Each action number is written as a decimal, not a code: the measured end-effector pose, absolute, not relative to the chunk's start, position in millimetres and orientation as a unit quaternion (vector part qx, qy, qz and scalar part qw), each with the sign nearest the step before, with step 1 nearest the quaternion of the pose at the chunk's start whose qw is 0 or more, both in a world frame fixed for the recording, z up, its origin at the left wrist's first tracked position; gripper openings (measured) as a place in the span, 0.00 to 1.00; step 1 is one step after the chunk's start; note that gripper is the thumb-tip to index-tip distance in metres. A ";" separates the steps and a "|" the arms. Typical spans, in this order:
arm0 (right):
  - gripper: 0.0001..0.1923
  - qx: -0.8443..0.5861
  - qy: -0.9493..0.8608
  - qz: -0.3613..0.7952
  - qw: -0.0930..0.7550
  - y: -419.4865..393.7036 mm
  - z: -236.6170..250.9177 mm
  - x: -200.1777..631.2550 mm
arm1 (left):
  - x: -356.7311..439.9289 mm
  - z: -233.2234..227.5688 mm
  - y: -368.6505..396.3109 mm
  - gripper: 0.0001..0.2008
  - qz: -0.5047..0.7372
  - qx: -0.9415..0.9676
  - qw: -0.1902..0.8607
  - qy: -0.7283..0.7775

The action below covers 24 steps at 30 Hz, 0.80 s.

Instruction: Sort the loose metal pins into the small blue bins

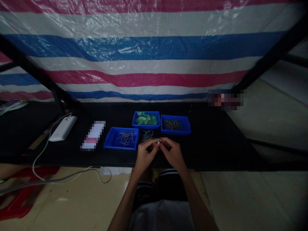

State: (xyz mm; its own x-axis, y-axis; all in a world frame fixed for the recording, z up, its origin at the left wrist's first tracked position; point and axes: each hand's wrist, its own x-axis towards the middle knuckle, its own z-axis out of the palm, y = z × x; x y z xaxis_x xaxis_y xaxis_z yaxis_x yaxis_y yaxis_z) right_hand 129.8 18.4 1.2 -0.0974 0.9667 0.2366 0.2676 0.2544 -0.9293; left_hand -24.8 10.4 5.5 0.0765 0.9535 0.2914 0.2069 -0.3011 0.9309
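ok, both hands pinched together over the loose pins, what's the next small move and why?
Probably finish seating the small white piece, pinched between the left hand and right hand. Both hands meet at it, above the loose pins on the black table, so nothing looks ready to set down. What the piece is, is too small to tell.

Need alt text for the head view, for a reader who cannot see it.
Two bare hands, left hand and right hand, meet over a black table, pinching a small white piece between fingertips. Behind them sit three blue trays: metal pins, green packets, more pins.
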 end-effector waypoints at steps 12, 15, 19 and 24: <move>0.08 -0.482 -0.636 0.378 0.470 17.5 0.8 130.7 | -24.6 7.5 10.2 0.11 0.497 0.635 0.373 0.459; 0.08 -0.481 -0.637 0.377 0.469 17.8 3.0 130.0 | -24.8 7.0 10.4 0.12 0.499 0.634 0.372 0.459; 0.08 -0.480 -0.637 0.376 0.471 18.1 4.7 129.9 | -25.1 5.8 10.9 0.11 0.504 0.637 0.370 0.452; 0.08 -0.480 -0.636 0.376 0.473 17.6 3.4 130.8 | -25.0 5.4 10.2 0.11 0.505 0.633 0.376 0.449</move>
